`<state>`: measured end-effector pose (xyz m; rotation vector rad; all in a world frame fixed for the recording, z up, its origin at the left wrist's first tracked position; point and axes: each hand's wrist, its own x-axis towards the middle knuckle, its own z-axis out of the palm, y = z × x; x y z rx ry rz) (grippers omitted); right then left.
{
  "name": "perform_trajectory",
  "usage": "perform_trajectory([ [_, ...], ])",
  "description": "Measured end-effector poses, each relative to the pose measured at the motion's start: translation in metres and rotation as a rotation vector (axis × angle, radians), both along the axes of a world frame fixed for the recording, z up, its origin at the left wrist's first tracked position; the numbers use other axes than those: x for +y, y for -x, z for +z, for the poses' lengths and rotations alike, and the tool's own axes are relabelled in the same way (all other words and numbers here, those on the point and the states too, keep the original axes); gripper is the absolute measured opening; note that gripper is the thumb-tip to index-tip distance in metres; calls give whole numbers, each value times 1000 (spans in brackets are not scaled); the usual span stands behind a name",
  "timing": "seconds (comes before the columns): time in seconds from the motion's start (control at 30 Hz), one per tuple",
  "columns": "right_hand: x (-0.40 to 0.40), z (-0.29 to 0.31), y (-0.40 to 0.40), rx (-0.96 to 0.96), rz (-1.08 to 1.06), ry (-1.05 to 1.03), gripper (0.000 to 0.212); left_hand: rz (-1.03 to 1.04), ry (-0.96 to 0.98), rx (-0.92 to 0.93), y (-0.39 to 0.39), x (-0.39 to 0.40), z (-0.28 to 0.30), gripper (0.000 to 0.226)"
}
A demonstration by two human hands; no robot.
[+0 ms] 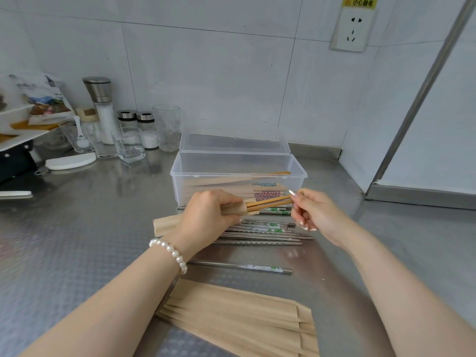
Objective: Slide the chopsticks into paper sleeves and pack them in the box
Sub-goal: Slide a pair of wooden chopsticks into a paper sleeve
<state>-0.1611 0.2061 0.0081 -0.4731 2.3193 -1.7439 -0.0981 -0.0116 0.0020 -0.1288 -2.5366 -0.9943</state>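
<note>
L hand (206, 215) gripping paper sleeve (167, 224), R hand (315, 215) pinching wooden chopsticks (269, 203) half inside, box (238, 173) open behind, mid surface (77, 228)

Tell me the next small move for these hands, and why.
Probably push the wooden chopsticks further left into the sleeve. The left hand grips the sleeve at its mouth, the right hand pinches the chopsticks' far end, and much of their length is outside the paper.
</note>
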Motion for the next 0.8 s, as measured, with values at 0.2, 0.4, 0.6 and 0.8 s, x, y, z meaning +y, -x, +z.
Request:
perform_trajectory([
  [0.2, 11, 8, 4, -56, -16, 297, 34, 65, -23, -50, -5, -13, 17, 40],
  [0.4, 30, 16, 9, -76, -108, 388, 33, 350, -355, 78, 1, -45, 30, 51],
  [0.6, 21, 14, 6, -73, -87, 390, 37, 5, -1191, -249, 5, -44, 35, 63],
  [0.8, 10, 11, 2, 84, -150, 14, 63, -34, -1297, -267, 4, -46, 35, 62],
])
